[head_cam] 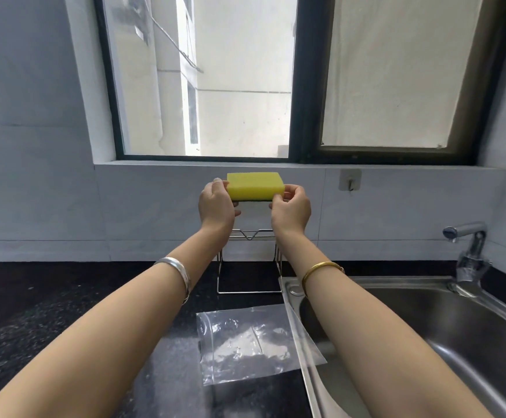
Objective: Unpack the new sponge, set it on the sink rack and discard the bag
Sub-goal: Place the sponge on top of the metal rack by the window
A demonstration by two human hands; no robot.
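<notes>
I hold a yellow sponge [255, 185] with a dark underside level in the air, in front of the tiled wall below the window. My left hand [216, 208] pinches its left end and my right hand [291, 209] pinches its right end. Directly beneath it stands a metal wire rack [249, 279] on the black counter, its top partly hidden by my wrists. The empty clear plastic bag [251, 345] lies flat on the counter between my forearms, its right edge overlapping the sink rim.
A stainless steel sink [444, 333] fills the lower right, with a chrome tap [468, 251] at its back. A small wall hook [349, 180] sits right of the sponge. The black speckled counter [49, 303] stretches left.
</notes>
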